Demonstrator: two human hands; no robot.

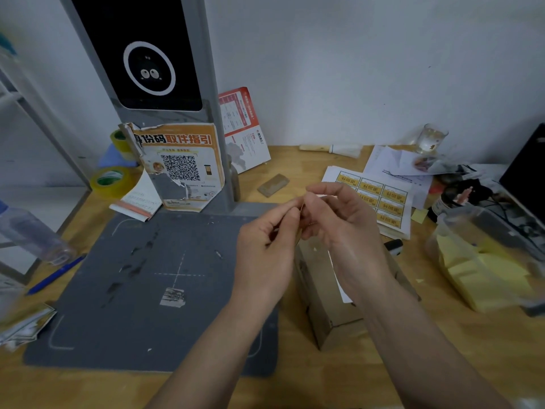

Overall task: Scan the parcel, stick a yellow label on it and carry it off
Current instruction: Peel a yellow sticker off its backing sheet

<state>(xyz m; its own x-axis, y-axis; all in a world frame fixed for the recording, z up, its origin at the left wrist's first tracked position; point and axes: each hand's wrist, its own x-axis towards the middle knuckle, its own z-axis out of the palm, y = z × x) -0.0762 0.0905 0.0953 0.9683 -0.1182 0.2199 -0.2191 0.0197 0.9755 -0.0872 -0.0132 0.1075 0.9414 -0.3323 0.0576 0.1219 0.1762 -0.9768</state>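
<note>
Both hands meet above the parcel (321, 293), left hand (265, 246) and right hand (336, 216) pinching a small yellow label (300, 228), probably peeling it. The label sheet (383, 199) lies just beyond, within reach.

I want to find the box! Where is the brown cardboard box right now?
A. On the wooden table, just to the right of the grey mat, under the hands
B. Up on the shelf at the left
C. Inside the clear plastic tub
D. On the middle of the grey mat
A: the cardboard box lies on the wooden table beside the grey mat, below both hands.
</note>
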